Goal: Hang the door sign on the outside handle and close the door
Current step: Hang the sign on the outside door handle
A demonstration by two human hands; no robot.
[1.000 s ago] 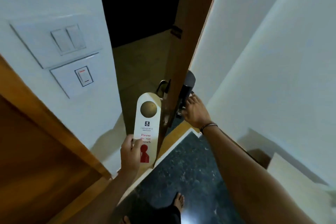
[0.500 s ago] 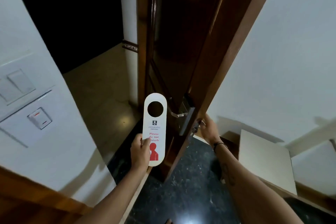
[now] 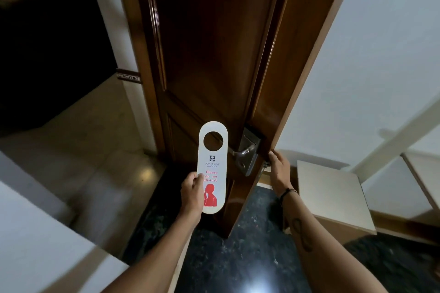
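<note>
My left hand (image 3: pixel 192 191) pinches the lower left edge of a white "Please do not disturb" door sign (image 3: pixel 212 162) and holds it upright. The sign's round hole is at the top, just left of the silver outside handle (image 3: pixel 242 151) and apart from it. The dark wooden door (image 3: pixel 214 54) stands open, its outer face toward me. My right hand (image 3: pixel 279 166) grips the door's edge just below the lock plate (image 3: pixel 250 152); what its fingers hold behind the edge is hidden.
A pale tiled corridor floor (image 3: pixel 95 138) lies beyond the doorway on the left, with darkness behind it. A white wall corner (image 3: pixel 35 233) juts in at the lower left. Dark marble floor (image 3: pixel 238 257) lies under me. A low white-topped unit (image 3: pixel 331 192) stands to the right.
The view has swung right and closer, so more of the door's outer face shows. The sign has risen toward the outside handle. My right hand stays on the door edge.
</note>
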